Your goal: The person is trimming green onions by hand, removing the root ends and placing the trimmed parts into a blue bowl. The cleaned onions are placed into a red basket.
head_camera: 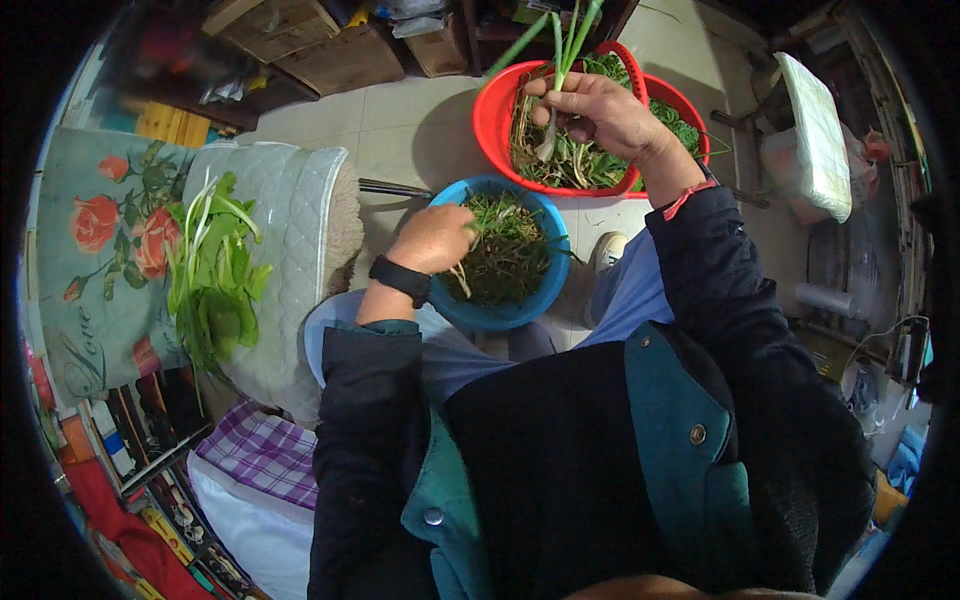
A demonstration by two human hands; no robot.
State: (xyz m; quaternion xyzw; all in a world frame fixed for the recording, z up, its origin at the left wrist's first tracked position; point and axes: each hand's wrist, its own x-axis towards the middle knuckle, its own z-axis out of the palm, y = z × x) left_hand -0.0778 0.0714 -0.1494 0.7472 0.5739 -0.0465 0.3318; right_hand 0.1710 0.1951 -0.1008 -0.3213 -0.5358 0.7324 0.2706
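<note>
A spring onion [560, 71] with a pale root end and long green leaves is pinched in the fingers of my right hand [600, 112]. That hand is above a red plastic basket [491, 146] of unsorted greens and stalks. My left hand [435, 238] hangs over the left rim of a blue basin [560, 274], which holds a heap of dark trimmings [510, 255]. Its fingertips are curled and partly hidden among the scraps, so whether they grip anything is unclear. To the left, leafy greens [229, 285] and white-stemmed spring onions [196, 225] lie on a quilted pad [289, 225].
A second red container [694, 112] with curly greens adjoins the basket. A rose-printed cloth [97, 300] lies left of the pad. On the right stands a stool with a pale cushion [817, 142]. Cardboard boxes [345, 64] line the back. My shoe [611, 249] is beside the basin.
</note>
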